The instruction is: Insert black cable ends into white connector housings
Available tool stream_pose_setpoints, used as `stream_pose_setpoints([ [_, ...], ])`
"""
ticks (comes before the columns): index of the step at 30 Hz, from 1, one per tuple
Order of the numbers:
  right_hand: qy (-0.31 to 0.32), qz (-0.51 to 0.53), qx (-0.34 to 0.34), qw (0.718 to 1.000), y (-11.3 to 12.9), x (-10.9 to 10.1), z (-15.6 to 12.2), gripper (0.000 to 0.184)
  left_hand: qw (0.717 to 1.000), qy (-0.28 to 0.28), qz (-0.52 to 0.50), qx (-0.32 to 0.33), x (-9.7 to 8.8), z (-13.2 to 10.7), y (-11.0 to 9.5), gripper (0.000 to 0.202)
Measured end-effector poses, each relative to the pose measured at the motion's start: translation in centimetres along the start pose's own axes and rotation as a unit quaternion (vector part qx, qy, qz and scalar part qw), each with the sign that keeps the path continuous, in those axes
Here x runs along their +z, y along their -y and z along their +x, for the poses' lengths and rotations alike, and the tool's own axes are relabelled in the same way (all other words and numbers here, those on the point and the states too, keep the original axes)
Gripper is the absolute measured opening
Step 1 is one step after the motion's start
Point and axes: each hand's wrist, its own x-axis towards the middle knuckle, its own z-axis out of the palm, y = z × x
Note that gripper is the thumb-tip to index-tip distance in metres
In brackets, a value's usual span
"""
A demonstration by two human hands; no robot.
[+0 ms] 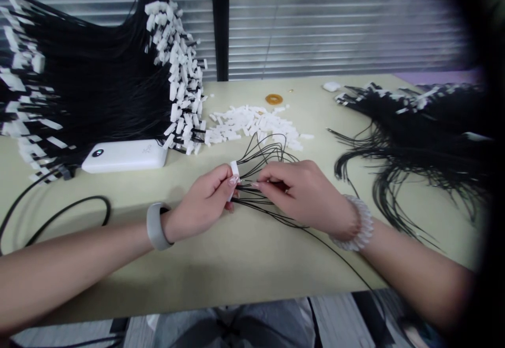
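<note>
Over the middle of the table, my left hand (209, 192) pinches a white plastic connector housing (234, 169) between thumb and fingers. Several thin black wires (272, 153) run from the housing toward the right, looping above and below my other hand. My right hand (303, 187) is closed just to the right of the housing, thumb and forefinger pinched on the end of one black wire (248, 181). The tip of that wire points at the housing; whether it touches it I cannot tell.
A pile of loose white housings (256, 121) lies behind my hands, near a roll of yellowish rings (273, 99). Finished-looking black wire bundles (106, 74) hang at left beside a white power bank (126, 156). More loose black wires (414, 137) cover the right side.
</note>
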Motion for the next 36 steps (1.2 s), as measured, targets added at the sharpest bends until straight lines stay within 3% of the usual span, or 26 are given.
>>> stream_pose_setpoints([
  [19, -0.052, 0.040, -0.019, 0.998, -0.14, -0.12, 0.08, 0.008, 1.000, 0.004, -0.003, 0.005, 0.14, 0.01, 0.25, 0.024],
  [28, -0.036, 0.057, -0.024, 0.997, 0.08, -0.20, 0.23, 0.010, 1.000, 0.006, -0.004, 0.020, 0.15, 0.00, 0.04, 0.024],
  [36, -0.018, 0.046, -0.002, 0.999, 0.25, 0.71, 0.23, 0.014, 0.998, 0.024, 0.057, 0.034, -0.06, -0.17, 0.02, 0.024],
])
